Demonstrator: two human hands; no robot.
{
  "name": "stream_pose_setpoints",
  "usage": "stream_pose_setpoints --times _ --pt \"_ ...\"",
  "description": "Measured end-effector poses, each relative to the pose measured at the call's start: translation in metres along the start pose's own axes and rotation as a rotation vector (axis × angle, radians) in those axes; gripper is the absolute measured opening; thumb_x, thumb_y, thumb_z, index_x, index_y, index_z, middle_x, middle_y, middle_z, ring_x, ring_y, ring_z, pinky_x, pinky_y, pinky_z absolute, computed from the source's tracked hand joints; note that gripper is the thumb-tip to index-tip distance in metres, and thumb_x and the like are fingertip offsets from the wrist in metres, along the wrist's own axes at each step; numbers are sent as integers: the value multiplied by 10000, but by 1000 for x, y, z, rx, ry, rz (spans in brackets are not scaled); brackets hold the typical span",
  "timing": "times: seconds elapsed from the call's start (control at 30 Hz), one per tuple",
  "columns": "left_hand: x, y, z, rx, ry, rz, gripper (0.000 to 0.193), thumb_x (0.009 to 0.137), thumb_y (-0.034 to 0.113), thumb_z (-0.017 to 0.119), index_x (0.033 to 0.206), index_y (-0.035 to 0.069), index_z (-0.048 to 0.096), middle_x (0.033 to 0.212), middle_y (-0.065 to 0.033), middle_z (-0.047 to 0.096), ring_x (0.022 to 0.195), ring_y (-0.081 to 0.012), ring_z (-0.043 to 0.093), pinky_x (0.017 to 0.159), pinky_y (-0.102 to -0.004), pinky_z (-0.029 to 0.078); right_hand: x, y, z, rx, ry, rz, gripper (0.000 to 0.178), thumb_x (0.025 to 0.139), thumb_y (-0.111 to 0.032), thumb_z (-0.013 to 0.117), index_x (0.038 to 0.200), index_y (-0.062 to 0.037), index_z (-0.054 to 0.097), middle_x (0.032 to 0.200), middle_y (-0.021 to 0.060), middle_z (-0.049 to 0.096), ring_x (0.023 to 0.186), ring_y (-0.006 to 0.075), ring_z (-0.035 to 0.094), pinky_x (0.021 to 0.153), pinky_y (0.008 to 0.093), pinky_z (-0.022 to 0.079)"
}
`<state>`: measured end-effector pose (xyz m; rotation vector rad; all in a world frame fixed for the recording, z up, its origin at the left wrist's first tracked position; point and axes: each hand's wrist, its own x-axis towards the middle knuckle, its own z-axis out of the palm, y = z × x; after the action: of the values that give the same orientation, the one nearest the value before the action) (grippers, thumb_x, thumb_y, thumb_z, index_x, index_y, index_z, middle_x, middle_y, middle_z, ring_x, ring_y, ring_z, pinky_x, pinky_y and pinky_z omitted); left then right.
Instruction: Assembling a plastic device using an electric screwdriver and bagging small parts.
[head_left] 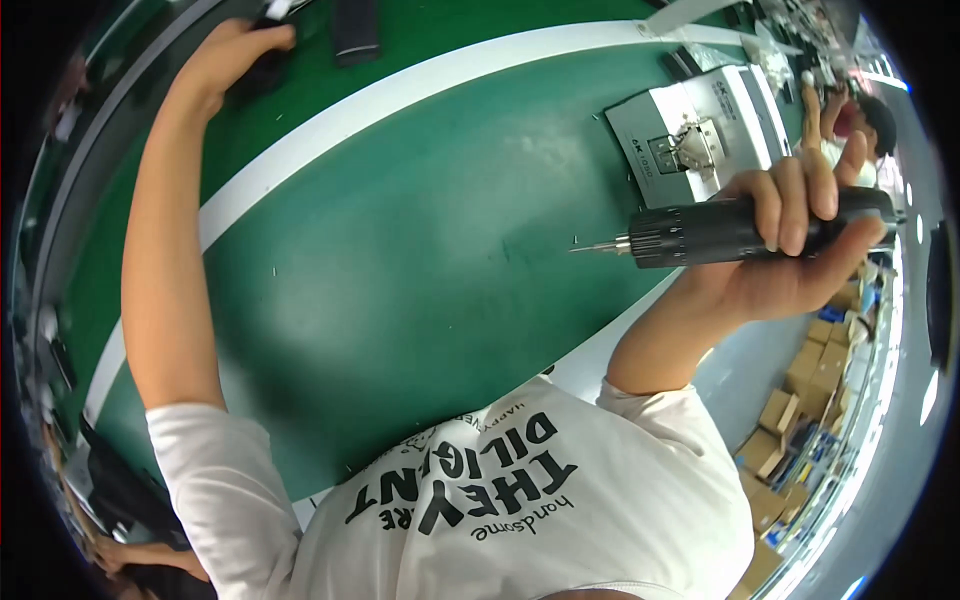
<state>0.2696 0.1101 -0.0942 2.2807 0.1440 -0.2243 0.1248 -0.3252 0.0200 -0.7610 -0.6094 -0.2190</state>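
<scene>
My right hand [800, 215] is wrapped round a black electric screwdriver [700, 232], held level above the table's right side. Its thin bit [598, 247] points left, and a tiny screw [575, 239] shows close to the tip; whether they touch I cannot tell. At the far left, across the white strip, my left hand [238, 58] is closed on a black object [262, 78], partly hidden and blurred. Right of that hand lies a black rectangular block [356, 32] on the green surface.
A silver screw feeder [690, 135] stands behind the screwdriver. The green mat [400, 270] bears a few scattered screws, and a curved white strip [330, 125] crosses it. Co-workers sit at the far right and lower left. Cardboard boxes [815, 365] stack beyond the right edge.
</scene>
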Motion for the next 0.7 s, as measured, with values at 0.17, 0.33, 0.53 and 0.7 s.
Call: stream_pose_setpoints --times 0.17,0.33,0.53,0.7 --pt "-66 4 -29 -789 -47 -50 450 892 158 740 1218 -109 582 1094 -140 655 1012 -190 658 918 -270 547 25 -42 -4 -390 116 -201 125 953 -107 612 1001 -8 551 814 52 520 605 85 452 550 243 383" --pt "-130 31 27 -1044 -231 98 683 916 61 663 1498 -83 337 1302 -137 562 1002 -208 657 892 -307 565 38 -41 -4 -846 198 -437 152 861 -127 647 794 -24 558 728 72 528 597 121 448 556 281 386" --pt "-177 101 91 -1039 -307 6 483 964 183 655 1346 -31 451 1069 -142 640 736 -168 646 656 -295 540 57 -29 -17 -1164 94 -496 209 889 -82 601 723 37 561 632 129 550 488 156 501 475 289 444" --pt "-182 102 127 -1056 -412 17 390 1062 271 549 1310 -16 462 992 -93 638 771 -160 686 705 -298 580 62 -35 -24 -702 179 -196 154 885 -24 603 759 17 524 628 91 498 494 136 467 506 262 419"
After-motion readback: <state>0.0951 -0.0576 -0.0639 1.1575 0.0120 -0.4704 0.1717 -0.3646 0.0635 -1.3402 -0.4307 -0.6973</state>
